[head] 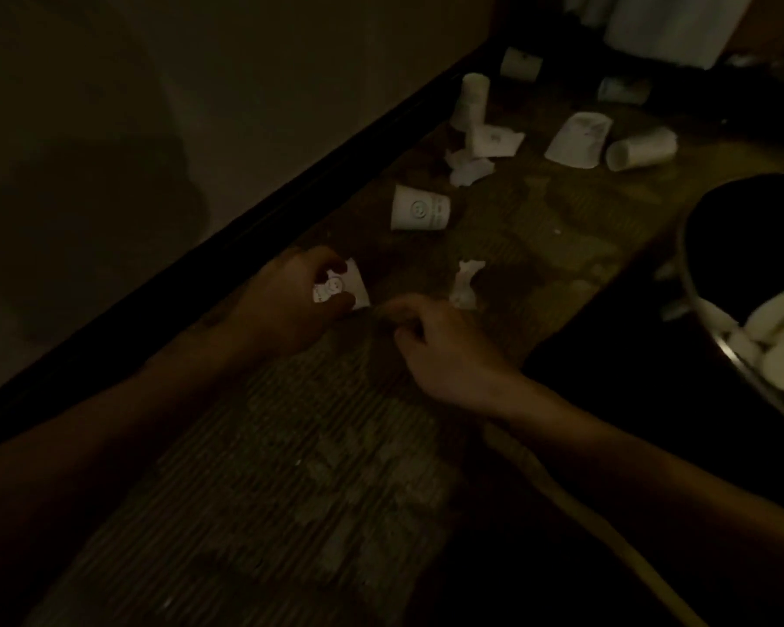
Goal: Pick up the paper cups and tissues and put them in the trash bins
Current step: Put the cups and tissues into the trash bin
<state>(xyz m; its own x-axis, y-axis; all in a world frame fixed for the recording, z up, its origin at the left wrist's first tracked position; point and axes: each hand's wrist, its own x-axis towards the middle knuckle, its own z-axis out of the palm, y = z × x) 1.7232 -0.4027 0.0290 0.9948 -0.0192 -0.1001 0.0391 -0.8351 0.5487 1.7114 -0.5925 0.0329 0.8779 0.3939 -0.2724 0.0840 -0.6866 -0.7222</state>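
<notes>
The scene is dim. My left hand [286, 300] grips a white paper cup [342, 287] with a printed face, low over the wooden table [539, 246]. My right hand [440, 350] hovers beside it with fingers curled; whether it holds anything cannot be told. A crumpled tissue [467, 282] lies just beyond the right hand. Another paper cup [419, 209] lies on its side farther back. Several more cups, such as a tipped one [641, 149], and torn tissue [469, 167] are scattered at the far end. A dark trash bin [698, 264] with white cups inside stands at the right.
A pale wall [200, 106] runs along the table's left edge, behind a dark rail [263, 219]. White containers [666, 24] stand at the far right corner. A pale stick-like handle [585, 513] crosses the lower right under my right forearm.
</notes>
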